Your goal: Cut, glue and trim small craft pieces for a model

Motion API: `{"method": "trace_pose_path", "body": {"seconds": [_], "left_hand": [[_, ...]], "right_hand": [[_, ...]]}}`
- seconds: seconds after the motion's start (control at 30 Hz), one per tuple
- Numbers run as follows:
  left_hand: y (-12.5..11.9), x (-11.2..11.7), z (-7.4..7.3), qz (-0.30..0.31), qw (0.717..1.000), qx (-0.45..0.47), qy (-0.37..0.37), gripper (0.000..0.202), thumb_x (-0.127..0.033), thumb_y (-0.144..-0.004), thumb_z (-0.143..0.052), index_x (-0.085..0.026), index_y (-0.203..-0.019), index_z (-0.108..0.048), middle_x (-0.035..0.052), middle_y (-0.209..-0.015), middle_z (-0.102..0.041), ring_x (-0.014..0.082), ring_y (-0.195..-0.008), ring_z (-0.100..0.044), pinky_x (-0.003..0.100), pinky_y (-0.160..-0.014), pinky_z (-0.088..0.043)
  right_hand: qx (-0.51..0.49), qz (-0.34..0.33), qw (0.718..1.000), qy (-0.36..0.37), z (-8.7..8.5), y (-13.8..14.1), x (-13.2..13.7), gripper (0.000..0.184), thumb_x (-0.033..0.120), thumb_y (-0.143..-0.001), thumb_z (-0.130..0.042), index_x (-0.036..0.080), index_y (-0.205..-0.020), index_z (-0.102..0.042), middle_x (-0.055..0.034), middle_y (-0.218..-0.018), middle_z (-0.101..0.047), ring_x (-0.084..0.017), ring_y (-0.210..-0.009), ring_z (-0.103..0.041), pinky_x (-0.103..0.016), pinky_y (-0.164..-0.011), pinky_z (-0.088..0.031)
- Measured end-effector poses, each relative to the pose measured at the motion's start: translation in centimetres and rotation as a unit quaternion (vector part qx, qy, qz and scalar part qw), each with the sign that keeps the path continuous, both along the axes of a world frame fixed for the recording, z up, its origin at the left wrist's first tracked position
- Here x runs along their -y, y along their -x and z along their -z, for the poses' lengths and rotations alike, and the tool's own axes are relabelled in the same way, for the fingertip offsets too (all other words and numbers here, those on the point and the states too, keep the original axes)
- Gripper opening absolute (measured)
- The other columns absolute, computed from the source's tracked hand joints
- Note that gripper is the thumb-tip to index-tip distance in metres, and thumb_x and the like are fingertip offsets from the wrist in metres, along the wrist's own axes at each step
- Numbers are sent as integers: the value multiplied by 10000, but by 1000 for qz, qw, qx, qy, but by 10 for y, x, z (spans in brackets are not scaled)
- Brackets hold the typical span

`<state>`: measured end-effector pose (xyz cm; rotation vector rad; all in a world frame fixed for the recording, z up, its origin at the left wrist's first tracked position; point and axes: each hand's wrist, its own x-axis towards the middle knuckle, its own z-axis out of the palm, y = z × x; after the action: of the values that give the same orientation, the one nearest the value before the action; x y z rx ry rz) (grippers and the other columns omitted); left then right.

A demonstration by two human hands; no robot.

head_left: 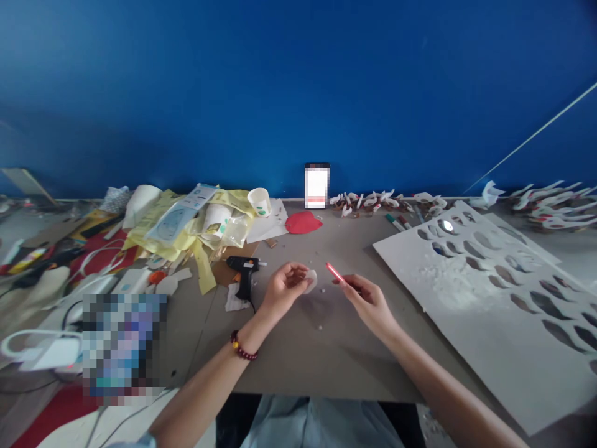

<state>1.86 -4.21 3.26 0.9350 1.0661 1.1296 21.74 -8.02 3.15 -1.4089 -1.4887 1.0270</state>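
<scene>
My left hand (285,287) pinches a small white piece (311,281), which looks like foam or card, between thumb and fingers. Across a short gap my right hand (370,302) grips a slim red pen-shaped tool (334,272). Its dark tip points up and left towards the white piece, without touching it. Whether it is a pen or a cutter I cannot tell. A black glue gun (245,274) lies on the grey table (317,361) just left of my left hand. White crumbs are scattered around both hands.
A white sheet with leaf-shaped cut-outs (461,317) covers the right side. Small white-and-red shapes (373,200) line the wall beside an upright phone (317,186). A red piece (303,222), a paper cup (259,202), yellow packaging (200,287) and cables (97,255) lie behind and left.
</scene>
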Motion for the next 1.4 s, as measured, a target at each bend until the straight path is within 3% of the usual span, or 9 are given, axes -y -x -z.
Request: {"method": "trace_pose_path", "body": {"seconds": [0.2, 0.4, 0.63, 1.4], "left_hand": [[-1, 2, 4, 1, 999, -38, -18, 242, -222, -600, -822, -137, -786, -693, 37, -725, -679, 121, -680, -624, 212, -646, -493], [1, 0, -1, 31, 995, 91, 40, 342, -280, -586, -838, -139, -864, -696, 36, -765, -697, 131, -679, -632, 264, -666, -533], [2, 1, -9, 28, 982, 170, 76, 308, -241, -570, -854, -146, -815, -693, 9, -724, -681, 100, -661, -612, 219, -632, -523], [3, 2, -12, 35, 982, 163, 94, 304, -239, -536, -872, -139, -767, -702, 3, -701, -695, 85, -591, -605, 229, -629, -529]], "right_hand": [[-31, -6, 999, 22, 2, 2, -1, 403, 508, -853, -539, 134, -884, -688, -28, -706, -576, -121, -609, -475, -228, -517, -341], [-4, -7, 1000, 5, 6, -1, -1, 383, 504, -846, -554, 145, -845, -688, -18, -658, -543, -112, -550, -432, -225, -461, -308], [43, -28, 998, -45, 0, 0, -1, 360, 472, -869, -535, 160, -795, -700, -23, -645, -533, -123, -571, -446, -235, -488, -320], [63, -61, 995, -55, -4, -1, 0, 360, 442, -894, -513, 168, -832, -737, -14, -617, -521, -122, -553, -464, -245, -505, -322]]}}
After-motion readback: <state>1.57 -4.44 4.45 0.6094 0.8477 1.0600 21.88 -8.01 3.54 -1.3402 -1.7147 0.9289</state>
